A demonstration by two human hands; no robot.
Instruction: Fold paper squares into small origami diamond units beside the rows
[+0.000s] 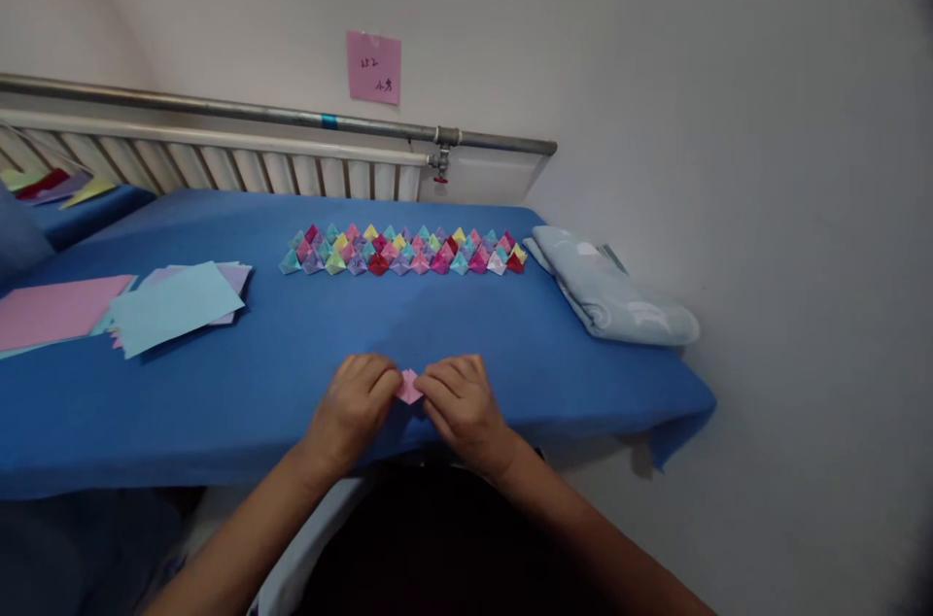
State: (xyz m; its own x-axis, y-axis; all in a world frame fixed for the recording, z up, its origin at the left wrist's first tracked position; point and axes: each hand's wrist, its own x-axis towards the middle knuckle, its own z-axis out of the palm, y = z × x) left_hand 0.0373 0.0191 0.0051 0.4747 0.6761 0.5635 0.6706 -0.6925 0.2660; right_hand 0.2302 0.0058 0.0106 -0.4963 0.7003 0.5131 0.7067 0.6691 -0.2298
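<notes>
A small folded pink origami piece (409, 388) is held between my two hands, just above the front part of the blue-covered table (306, 334). My left hand (357, 407) pinches its left side, and my right hand (461, 402) pinches the right side. Fingers hide both ends of the paper; only its middle shows. Farther back, rows of folded paper pieces (399, 252) in pink, red, teal, purple and yellow stand packed side by side.
To the left lie a light blue paper sheet (179, 305) over purple ones and a pink sheet (62, 310). A folded pale blanket (612, 290) rests at the right end. Behind are a radiator (277, 171), a metal pipe (240, 113) and a pink note (374, 68).
</notes>
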